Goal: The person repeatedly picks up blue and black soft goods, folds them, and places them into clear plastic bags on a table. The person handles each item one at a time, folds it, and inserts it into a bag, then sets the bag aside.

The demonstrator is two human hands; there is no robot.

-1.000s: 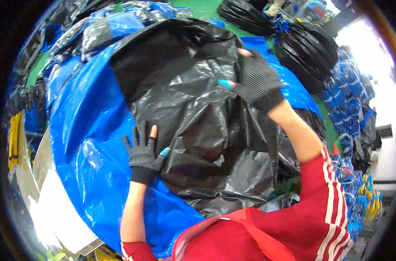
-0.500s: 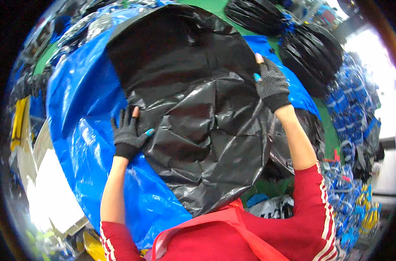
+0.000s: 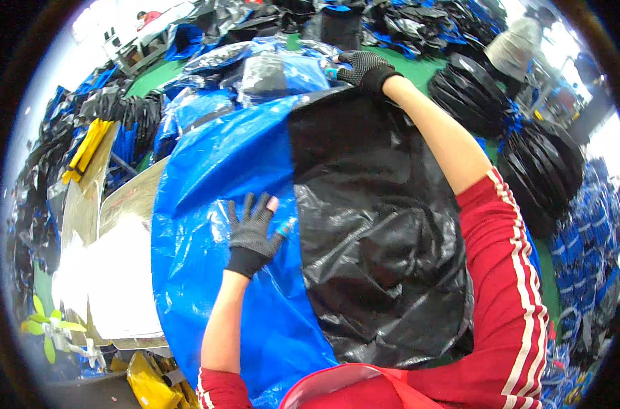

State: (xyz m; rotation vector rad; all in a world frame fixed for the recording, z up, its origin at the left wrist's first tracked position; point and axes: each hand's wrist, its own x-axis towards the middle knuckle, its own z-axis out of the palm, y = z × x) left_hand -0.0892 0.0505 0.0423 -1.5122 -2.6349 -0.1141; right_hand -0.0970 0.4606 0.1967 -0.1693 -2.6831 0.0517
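A large sheet of shiny plastic lies spread before me, its left part a blue sheet [image 3: 207,273] and its right part a creased black sheet [image 3: 385,232]. My left hand [image 3: 254,230], in a dark dotted glove, rests flat on the blue near the black edge, fingers spread. At the far edge my right hand [image 3: 361,68], gloved alike, reaches forward with its fingers bent and pointing left. It is beside clear-wrapped packages, and what its fingers hold, if anything, cannot be made out. Blue shows on both thumb tips.
Clear-wrapped blue packages [image 3: 272,75] are heaped beyond the sheet. Tied black bundles [image 3: 541,160] lie at the right, with blue bundles [image 3: 582,245] past them. On the left are a pale board [image 3: 129,204], yellow pieces [image 3: 88,150] and a green-bladed fan [image 3: 51,327].
My right hand has moved from the black sheet's right side to its far edge. My left hand now lies fully on the blue. The view has shifted, showing more of the far side.
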